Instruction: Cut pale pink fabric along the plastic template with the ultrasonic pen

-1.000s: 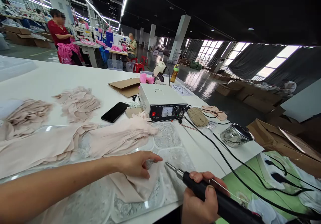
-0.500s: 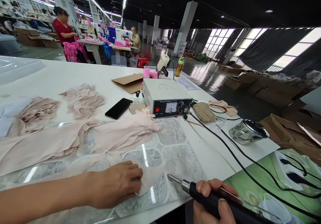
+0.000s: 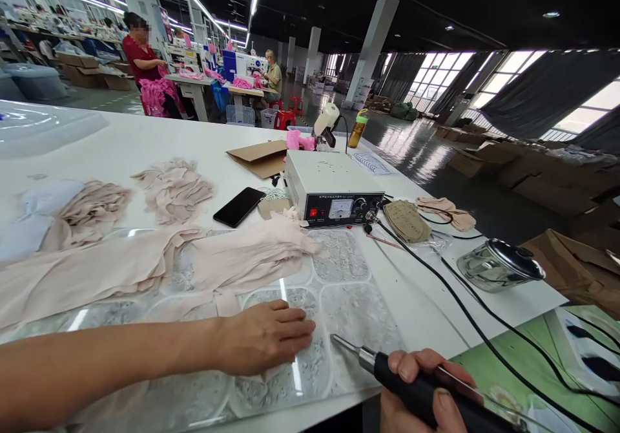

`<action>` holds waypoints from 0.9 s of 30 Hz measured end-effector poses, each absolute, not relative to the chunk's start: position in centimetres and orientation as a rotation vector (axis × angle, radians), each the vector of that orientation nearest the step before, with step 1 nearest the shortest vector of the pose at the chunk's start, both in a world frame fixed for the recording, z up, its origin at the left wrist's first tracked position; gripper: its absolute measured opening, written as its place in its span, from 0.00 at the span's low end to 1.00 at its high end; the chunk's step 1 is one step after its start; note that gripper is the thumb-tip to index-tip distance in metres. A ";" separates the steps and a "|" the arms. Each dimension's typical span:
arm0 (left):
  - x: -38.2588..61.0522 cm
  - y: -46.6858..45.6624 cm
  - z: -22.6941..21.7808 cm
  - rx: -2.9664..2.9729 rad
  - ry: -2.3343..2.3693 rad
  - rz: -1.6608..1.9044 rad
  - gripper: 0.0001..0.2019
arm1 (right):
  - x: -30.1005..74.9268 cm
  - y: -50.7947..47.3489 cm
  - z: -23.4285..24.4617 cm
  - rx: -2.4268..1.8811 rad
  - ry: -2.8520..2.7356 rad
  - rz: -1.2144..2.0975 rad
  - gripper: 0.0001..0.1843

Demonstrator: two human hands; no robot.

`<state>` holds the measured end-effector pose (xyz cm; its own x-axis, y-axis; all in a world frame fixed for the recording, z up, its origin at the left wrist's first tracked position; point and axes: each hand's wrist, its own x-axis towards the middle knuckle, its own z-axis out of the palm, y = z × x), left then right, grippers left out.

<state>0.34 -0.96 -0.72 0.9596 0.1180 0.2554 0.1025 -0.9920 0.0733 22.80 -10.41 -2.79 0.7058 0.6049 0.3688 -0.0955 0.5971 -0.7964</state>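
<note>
My left hand lies palm down with its fingers stretched out on a clear sheet over a grey stone pattern. A sliver of thin beige fabric shows by its lower edge; how much lies beneath is hidden. My right hand is wrapped round a black corded handpiece with a slim metal tip, which points left, just right of my left fingers. A clear strip also shows along that hand. Beyond my left hand lie a gathered stack of beige fabric pieces and a longer layered stack.
A white control box with a meter stands behind the sheet. Near it lie a phone, tan pattern pieces and a glass jar. Black cables cross the table's right side. Two people work at sewing machines farther back.
My left hand has moved right and gone from curled to flat, covering the thin fabric seen beside it before. My right hand keeps its hold on the handpiece. The view has shifted slightly.
</note>
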 end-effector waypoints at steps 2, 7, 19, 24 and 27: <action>0.0 -1.0 -1.1 3.049 0.195 0.451 0.15 | 22.8 -10.1 -2.5 -0.827 -0.626 0.434 0.09; -0.3 -1.6 -1.6 3.068 0.243 0.526 0.14 | 22.0 -9.0 -1.8 -0.836 -0.493 0.443 0.10; -0.5 -1.9 -1.8 3.097 0.289 0.582 0.15 | 21.5 -8.0 -1.1 -0.879 -0.466 0.434 0.10; -0.3 -1.8 -1.6 3.049 0.328 0.566 0.13 | 21.4 -7.7 -1.5 -0.853 -0.457 0.453 0.10; -0.2 -1.7 -1.3 3.021 0.311 0.583 0.11 | 21.3 -7.6 -1.3 -0.849 -0.440 0.465 0.10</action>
